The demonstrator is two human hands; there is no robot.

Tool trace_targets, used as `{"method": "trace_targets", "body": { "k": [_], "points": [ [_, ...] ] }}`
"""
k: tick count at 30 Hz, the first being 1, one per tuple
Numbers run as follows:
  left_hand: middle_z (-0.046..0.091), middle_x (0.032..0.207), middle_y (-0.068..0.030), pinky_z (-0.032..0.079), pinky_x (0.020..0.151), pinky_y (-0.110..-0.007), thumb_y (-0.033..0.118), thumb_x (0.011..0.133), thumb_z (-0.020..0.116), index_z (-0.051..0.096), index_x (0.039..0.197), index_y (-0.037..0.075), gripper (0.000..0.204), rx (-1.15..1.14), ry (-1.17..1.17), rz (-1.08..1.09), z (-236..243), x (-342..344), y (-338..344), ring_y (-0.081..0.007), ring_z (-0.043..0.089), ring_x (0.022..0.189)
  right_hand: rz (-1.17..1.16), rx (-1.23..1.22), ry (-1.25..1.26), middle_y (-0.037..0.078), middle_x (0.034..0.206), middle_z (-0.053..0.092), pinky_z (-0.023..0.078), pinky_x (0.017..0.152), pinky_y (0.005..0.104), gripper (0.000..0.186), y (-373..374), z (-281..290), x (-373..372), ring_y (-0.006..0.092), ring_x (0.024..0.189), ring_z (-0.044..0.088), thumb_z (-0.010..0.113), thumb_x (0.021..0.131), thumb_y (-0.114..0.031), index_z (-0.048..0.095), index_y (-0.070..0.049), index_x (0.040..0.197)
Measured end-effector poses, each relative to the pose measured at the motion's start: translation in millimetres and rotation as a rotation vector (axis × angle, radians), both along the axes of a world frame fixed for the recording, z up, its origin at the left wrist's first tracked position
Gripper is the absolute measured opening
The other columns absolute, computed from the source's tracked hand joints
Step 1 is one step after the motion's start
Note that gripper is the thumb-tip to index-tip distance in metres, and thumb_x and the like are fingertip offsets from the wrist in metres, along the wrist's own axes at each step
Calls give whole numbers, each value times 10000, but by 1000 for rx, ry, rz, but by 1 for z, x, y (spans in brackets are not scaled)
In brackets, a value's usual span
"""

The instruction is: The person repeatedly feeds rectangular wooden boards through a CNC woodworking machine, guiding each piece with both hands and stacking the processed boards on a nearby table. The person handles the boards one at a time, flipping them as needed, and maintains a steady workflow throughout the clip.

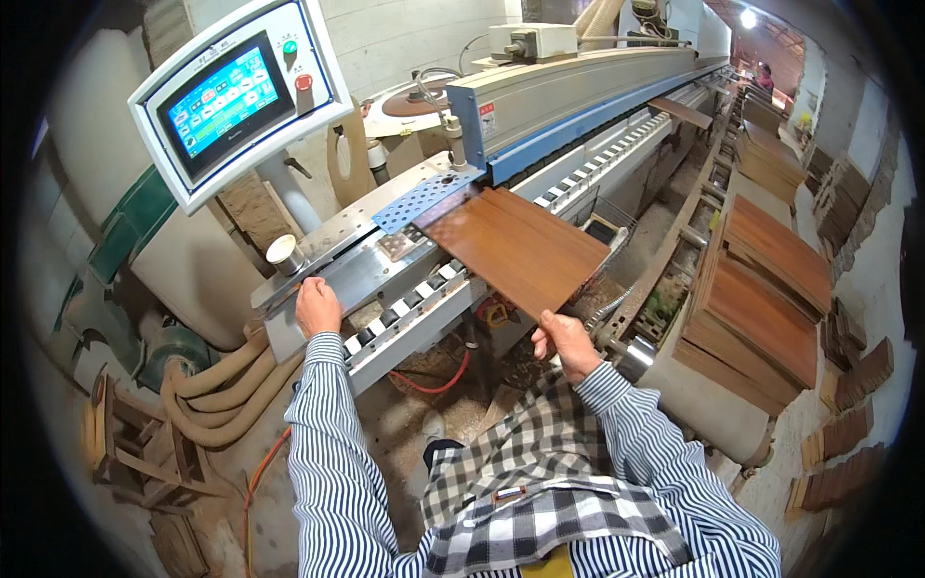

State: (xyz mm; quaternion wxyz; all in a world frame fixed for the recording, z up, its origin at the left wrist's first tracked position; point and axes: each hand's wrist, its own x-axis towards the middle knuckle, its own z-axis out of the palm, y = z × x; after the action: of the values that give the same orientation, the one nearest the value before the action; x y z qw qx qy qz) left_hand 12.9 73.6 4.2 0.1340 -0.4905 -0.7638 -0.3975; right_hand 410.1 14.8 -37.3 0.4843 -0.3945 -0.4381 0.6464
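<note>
A brown wooden panel [525, 246] lies across the infeed of a long edge-banding machine [588, 101], its far edge beside a blue perforated guard [424, 200]. At the panel's near corner is my right hand [568, 345], fingers closed on the edge. My left hand [318, 306] rests at the near end of the metal infeed guide [352, 279], fingers curled together. Whatever those fingers may hold is hidden. Just beyond them, a small white cup [284, 252] stands on the machine.
A control screen [226, 101] is mounted at upper left. Black-and-white rollers [409, 303] line the infeed's near side. Stacked brown panels [761, 289] sit on a roller conveyor to the right. Ribbed hoses [226, 395] and a wooden stool [145, 438] are at lower left. Another person [764, 79] stands far off.
</note>
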Motion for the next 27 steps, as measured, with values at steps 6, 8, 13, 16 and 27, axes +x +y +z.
{"method": "trace_targets", "body": {
  "k": [6,8,13,16,27],
  "points": [
    [612,864,-156,454,727,-408,164,793,478,589,850,48,170,-11,64,-27,-11,-9,15,-320,578,818,-221,31,-133,40,570,562,433,479,227,425,25,8,37,102,471,514,498,885,-416,574,-18,759],
    [613,882,-172,445,744,-413,173,796,466,595,885,25,216,-36,52,-65,-10,-14,13,-336,573,827,-318,44,-45,49,626,584,441,495,230,415,25,8,67,100,507,531,499,884,-418,578,-12,847],
    [610,929,-179,433,758,-421,215,836,437,588,925,29,256,-70,83,-52,-14,-29,13,-347,568,867,-745,159,-104,76,773,615,475,501,214,369,-29,-10,195,100,573,561,572,860,-226,508,-3,1148],
    [607,954,-177,429,764,-426,225,837,427,584,944,29,272,-106,72,-63,-18,-30,19,-353,561,881,-1225,235,-359,88,835,604,473,477,213,479,-93,-30,301,92,586,562,527,866,-135,348,-1,1290],
    [597,965,-169,416,773,-428,204,835,425,573,943,25,256,-113,54,-32,-12,-25,11,-341,550,889,-1781,-168,-678,100,718,619,453,427,256,448,-196,-29,450,139,496,574,593,814,-352,533,-31,1121]
  ]
}}
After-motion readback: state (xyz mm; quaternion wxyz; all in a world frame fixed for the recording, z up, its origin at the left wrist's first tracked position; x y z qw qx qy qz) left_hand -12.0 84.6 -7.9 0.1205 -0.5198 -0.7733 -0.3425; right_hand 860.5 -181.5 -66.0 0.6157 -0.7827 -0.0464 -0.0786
